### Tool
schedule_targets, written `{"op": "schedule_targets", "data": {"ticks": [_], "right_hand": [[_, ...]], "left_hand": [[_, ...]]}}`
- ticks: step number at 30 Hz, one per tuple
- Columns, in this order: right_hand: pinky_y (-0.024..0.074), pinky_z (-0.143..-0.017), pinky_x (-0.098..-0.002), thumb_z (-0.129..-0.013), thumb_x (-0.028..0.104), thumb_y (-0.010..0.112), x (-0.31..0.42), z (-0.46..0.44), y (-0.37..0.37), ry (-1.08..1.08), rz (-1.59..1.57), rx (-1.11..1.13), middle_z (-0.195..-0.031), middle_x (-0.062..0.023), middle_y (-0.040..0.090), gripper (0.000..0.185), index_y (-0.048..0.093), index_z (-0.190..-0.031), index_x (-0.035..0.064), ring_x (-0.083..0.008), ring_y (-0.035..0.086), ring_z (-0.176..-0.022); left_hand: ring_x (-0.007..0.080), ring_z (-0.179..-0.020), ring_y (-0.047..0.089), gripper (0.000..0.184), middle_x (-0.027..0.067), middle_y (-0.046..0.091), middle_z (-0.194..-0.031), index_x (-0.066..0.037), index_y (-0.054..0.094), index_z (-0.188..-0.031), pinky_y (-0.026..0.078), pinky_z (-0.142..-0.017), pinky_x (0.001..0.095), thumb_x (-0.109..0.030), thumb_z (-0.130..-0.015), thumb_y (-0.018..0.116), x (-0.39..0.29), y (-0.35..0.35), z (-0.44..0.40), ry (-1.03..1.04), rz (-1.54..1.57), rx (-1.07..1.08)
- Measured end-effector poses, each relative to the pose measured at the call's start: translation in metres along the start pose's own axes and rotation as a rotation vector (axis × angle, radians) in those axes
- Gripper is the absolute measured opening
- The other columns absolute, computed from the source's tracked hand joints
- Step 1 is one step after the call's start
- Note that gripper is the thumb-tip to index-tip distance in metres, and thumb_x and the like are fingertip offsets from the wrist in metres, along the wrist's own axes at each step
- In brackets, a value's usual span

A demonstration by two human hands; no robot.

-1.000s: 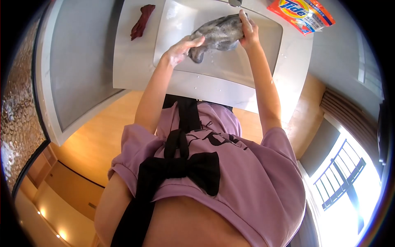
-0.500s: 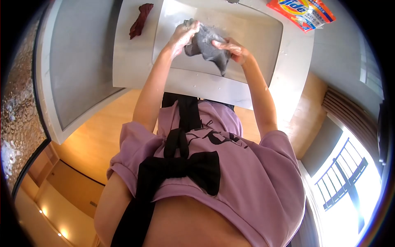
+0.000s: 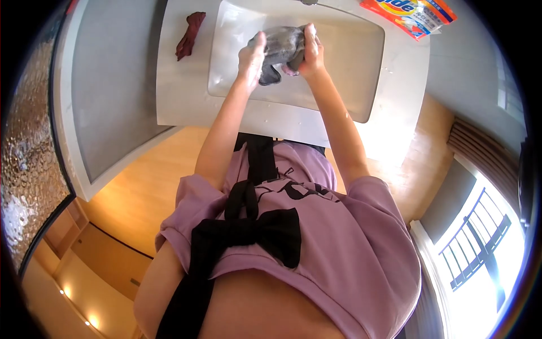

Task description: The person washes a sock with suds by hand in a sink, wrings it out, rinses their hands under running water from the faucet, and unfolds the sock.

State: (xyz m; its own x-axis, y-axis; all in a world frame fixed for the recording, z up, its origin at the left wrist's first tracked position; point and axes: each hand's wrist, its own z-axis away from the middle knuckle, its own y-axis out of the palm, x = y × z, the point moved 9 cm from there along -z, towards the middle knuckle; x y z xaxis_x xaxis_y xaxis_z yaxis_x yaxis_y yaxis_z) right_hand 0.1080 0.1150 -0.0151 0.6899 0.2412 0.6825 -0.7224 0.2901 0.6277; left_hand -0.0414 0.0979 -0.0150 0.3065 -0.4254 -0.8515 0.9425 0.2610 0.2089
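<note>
A wet, soapy grey cloth [image 3: 282, 46] is stretched between my hands over the sink [image 3: 344, 79]. On its left side, my left hand [image 3: 252, 59] grips the edge with the thumb pointing up, and foam coats the skin. My right hand [image 3: 311, 55] is closed on the opposite side, thumb also raised, with suds on it. Part of the cloth hangs in a dark fold below the hands. A small pinkish patch shows beneath the cloth near my right hand; I cannot tell what it is. Most of my fingers are hidden behind the cloth.
A crumpled dark red cloth [image 3: 190, 35] lies on the counter [image 3: 183, 90] left of the sink. An orange Tide detergent bag [image 3: 411, 16] rests at the back right corner. The drain fitting [image 3: 309, 1] shows at the sink's far side. Water drops dot the counter.
My right hand has moved left and up, turning its thumb upward. My hands are closer together, and the grey cloth is bunched between them rather than draping down to the right.
</note>
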Motion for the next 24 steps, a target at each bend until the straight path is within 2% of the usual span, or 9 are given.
{"op": "schedule_targets", "data": {"ticks": [5, 8, 9, 14, 16, 18, 20, 22, 24], "right_hand": [[0.0416, -0.050, -0.0217, -0.072, 0.024, 0.065, 0.020, 0.030, 0.032, -0.166, 0.459, -0.132, -0.065, 0.0008, 0.055, 0.025, 0.058, -0.073, 0.0000, -0.0079, 0.048, -0.054], [0.0433, -0.051, -0.0278, -0.064, 0.025, 0.067, 0.022, 0.047, 0.073, -0.719, 1.275, 0.093, -0.055, -0.0114, 0.057, 0.028, 0.061, -0.072, -0.0007, -0.0189, 0.052, -0.047], [0.0437, -0.052, -0.0305, -0.061, 0.027, 0.067, 0.028, 0.040, 0.067, -0.651, 1.239, 0.002, -0.054, -0.0172, 0.054, 0.030, 0.060, -0.071, -0.0003, -0.0253, 0.052, -0.046], [0.0437, -0.054, -0.0312, -0.061, 0.024, 0.067, 0.014, -0.001, 0.028, -0.374, 1.060, -0.195, -0.052, -0.0154, 0.053, 0.027, 0.061, -0.071, -0.0011, -0.0226, 0.051, -0.045], [0.0436, -0.056, -0.0314, -0.063, 0.021, 0.066, 0.011, 0.028, 0.051, -0.648, 0.956, -0.083, -0.052, -0.0153, 0.053, 0.024, 0.061, -0.069, -0.0017, -0.0208, 0.050, -0.047], [0.0441, -0.058, -0.0330, -0.064, 0.020, 0.064, 0.024, 0.026, 0.056, -0.622, 1.063, -0.126, -0.055, -0.0170, 0.055, 0.022, 0.061, -0.070, -0.0012, -0.0250, 0.052, -0.050], [0.0452, -0.069, -0.0388, -0.061, 0.021, 0.060, 0.029, -0.010, 0.044, -0.356, 1.267, -0.188, -0.069, -0.0203, 0.058, 0.021, 0.064, -0.074, 0.0048, -0.0364, 0.056, -0.068], [0.0455, -0.069, -0.0390, -0.062, 0.020, 0.059, 0.024, -0.018, 0.028, -0.234, 1.251, -0.212, -0.072, -0.0196, 0.059, 0.020, 0.065, -0.077, 0.0081, -0.0354, 0.057, -0.070], [0.0462, -0.067, -0.0388, -0.061, 0.019, 0.060, 0.017, -0.007, 0.029, -0.336, 1.214, -0.207, -0.072, -0.0190, 0.059, 0.019, 0.065, -0.077, 0.0102, -0.0360, 0.057, -0.071]], "left_hand": [[0.0198, -0.084, 0.054, 0.043, 0.0076, 0.054, -0.089, -0.005, 0.052, -0.092, 0.045, -0.075, 0.0317, -0.046, -0.083, 0.039, 0.045, 0.008, -0.026, -0.299, 0.528, 0.090], [0.0192, -0.076, 0.054, 0.027, 0.0050, 0.055, -0.081, -0.008, 0.053, -0.089, 0.045, -0.069, 0.0312, -0.032, -0.082, 0.045, 0.039, 0.039, -0.030, -0.261, 0.748, 0.578], [0.0192, -0.076, 0.054, 0.027, 0.0050, 0.055, -0.081, -0.008, 0.053, -0.089, 0.045, -0.069, 0.0312, -0.032, -0.082, 0.045, 0.037, 0.044, -0.025, -0.265, 0.746, 0.585], [0.0166, -0.072, 0.055, 0.019, 0.0040, 0.056, -0.079, -0.009, 0.054, -0.087, 0.046, -0.061, 0.0310, -0.025, -0.080, 0.047, 0.020, 0.045, -0.001, -0.306, 0.500, 0.125], [0.0173, -0.076, 0.054, 0.019, 0.0047, 0.055, -0.082, -0.009, 0.053, -0.088, 0.046, -0.063, 0.0311, -0.024, -0.080, 0.046, 0.046, 0.035, -0.044, -0.100, -0.014, 0.422], [0.0173, -0.080, 0.053, 0.019, 0.0055, 0.055, -0.086, -0.009, 0.051, -0.090, 0.045, -0.065, 0.0305, -0.023, -0.080, 0.044, 0.043, 0.039, -0.047, 0.191, -0.497, 0.570], [0.0156, -0.081, 0.052, 0.017, 0.0051, 0.053, -0.090, -0.009, 0.048, -0.090, 0.045, -0.064, 0.0292, -0.021, -0.080, 0.043, 0.047, 0.045, -0.009, -0.351, 0.457, 0.064], [0.0162, -0.082, 0.052, 0.019, 0.0056, 0.051, -0.093, -0.009, 0.047, -0.095, 0.045, -0.065, 0.0306, -0.019, -0.079, 0.043, 0.079, 0.042, -0.029, -0.413, 0.435, 0.075], [0.0181, -0.083, 0.053, 0.020, 0.0052, 0.053, -0.090, -0.009, 0.048, -0.095, 0.046, -0.067, 0.0327, -0.020, -0.079, 0.044, 0.101, 0.059, -0.074, -0.382, 0.566, 0.597]]}}
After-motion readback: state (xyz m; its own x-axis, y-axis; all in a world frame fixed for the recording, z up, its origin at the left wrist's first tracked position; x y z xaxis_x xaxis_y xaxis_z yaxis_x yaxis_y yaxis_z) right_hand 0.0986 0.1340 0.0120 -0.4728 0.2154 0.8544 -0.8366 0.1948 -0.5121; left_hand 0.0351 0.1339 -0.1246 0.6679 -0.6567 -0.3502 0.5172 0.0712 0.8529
